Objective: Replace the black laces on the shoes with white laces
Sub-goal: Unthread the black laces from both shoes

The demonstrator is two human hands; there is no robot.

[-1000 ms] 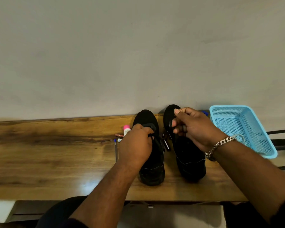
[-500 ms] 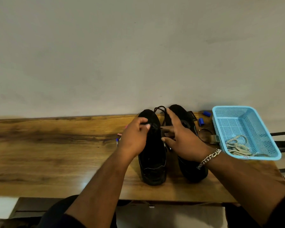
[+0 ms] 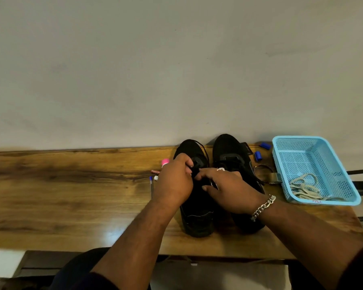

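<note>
Here, the left hand pinches the left shoe's tongue while the right hand pinches its black lace; white laces lie in the blue basket.

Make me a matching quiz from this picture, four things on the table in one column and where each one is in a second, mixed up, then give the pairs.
Things:
1. white laces
2. left shoe
3. blue pen
4. bangle

Places:
A. under both hands
B. on the table left of the shoes
C. inside the blue basket
D. between the right shoe and the basket

Pairs: 1-C, 2-A, 3-B, 4-D
</note>
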